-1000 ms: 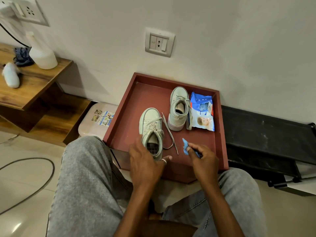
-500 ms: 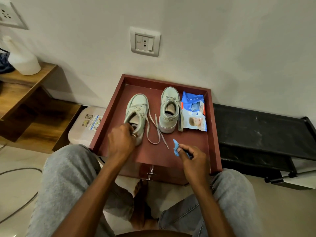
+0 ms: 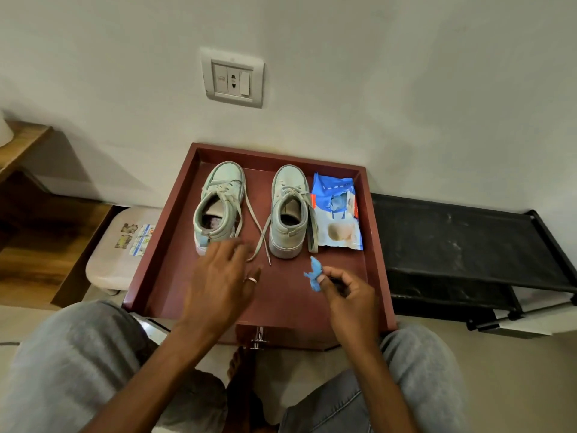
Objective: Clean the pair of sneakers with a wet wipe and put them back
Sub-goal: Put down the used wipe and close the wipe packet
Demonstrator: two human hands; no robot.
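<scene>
in the red tray [image 3: 162,276] the left sneaker [image 3: 218,204] stands at 12 o'clock of the left hand [image 3: 218,276], whose spread, blurred fingers [image 3: 231,249] seem not touching it, and the right sneaker [image 3: 287,220] at 11 o'clock of the right hand [image 3: 349,295] pinching a blue wipe [image 3: 313,273].

text: none legible | wipes pack [image 3: 337,214]: print blurred | stickers [image 3: 135,240]: blurred

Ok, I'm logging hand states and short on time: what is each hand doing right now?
Left hand: open, fingers spread, holding nothing.
Right hand: pinching the blue wipe.
</scene>
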